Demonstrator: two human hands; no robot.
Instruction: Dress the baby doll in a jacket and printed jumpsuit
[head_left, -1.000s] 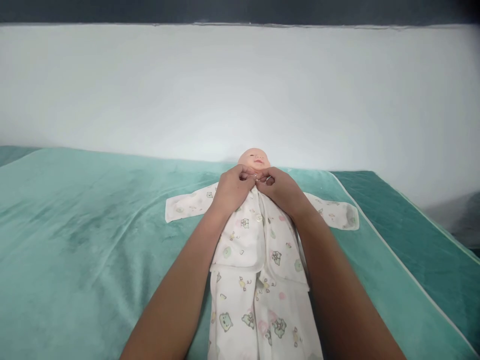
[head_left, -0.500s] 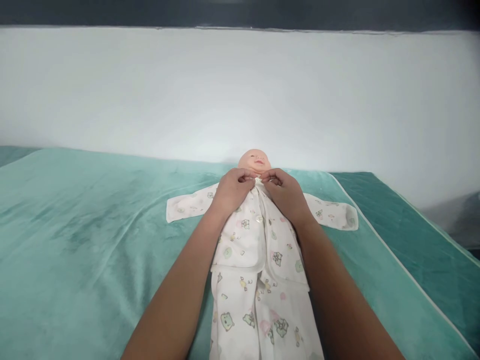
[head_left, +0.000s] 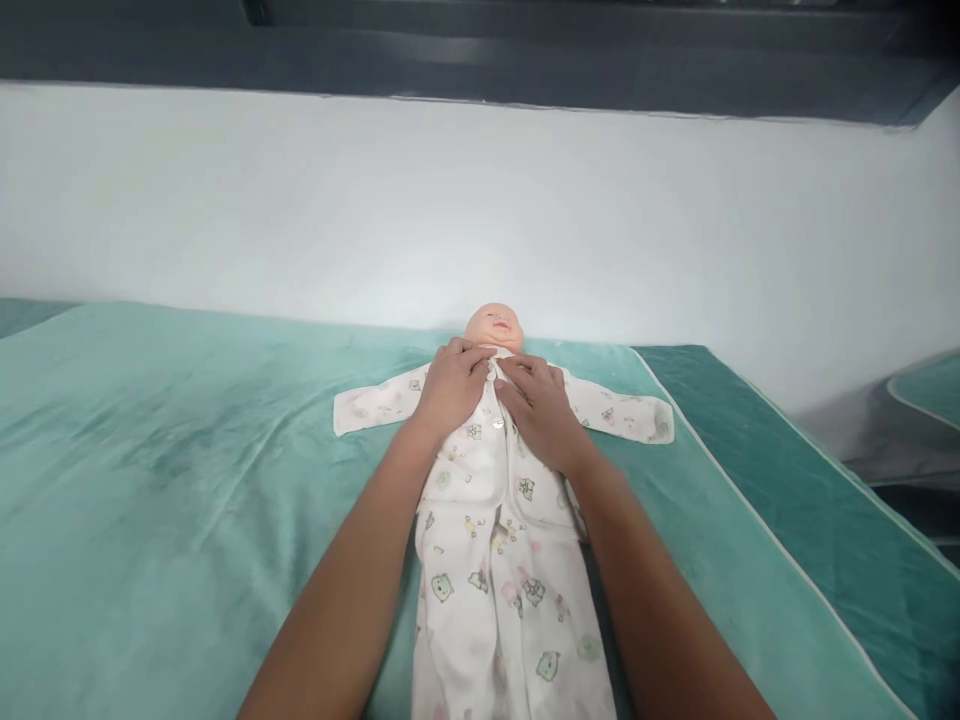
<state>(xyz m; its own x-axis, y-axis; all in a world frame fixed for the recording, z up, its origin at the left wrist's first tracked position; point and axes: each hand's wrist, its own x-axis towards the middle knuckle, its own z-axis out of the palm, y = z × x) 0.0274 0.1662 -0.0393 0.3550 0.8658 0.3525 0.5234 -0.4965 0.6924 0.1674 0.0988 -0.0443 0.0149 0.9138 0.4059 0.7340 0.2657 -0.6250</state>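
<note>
White jacket (head_left: 465, 472) and trousers (head_left: 457, 620) carry greenish bear prints; near its far edge, the teal blanket (head_left: 187, 480) bears a pink doll head (head_left: 494, 325).

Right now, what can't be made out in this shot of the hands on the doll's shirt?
All in the head view:
- Shirt upper chest: partly covered by the left hand and right hand.
- Top button: too small to tell whether it is fastened.
- Trousers: lower ends cut off by the bottom edge.
- Green-topped object: cut off by the right edge.
</note>
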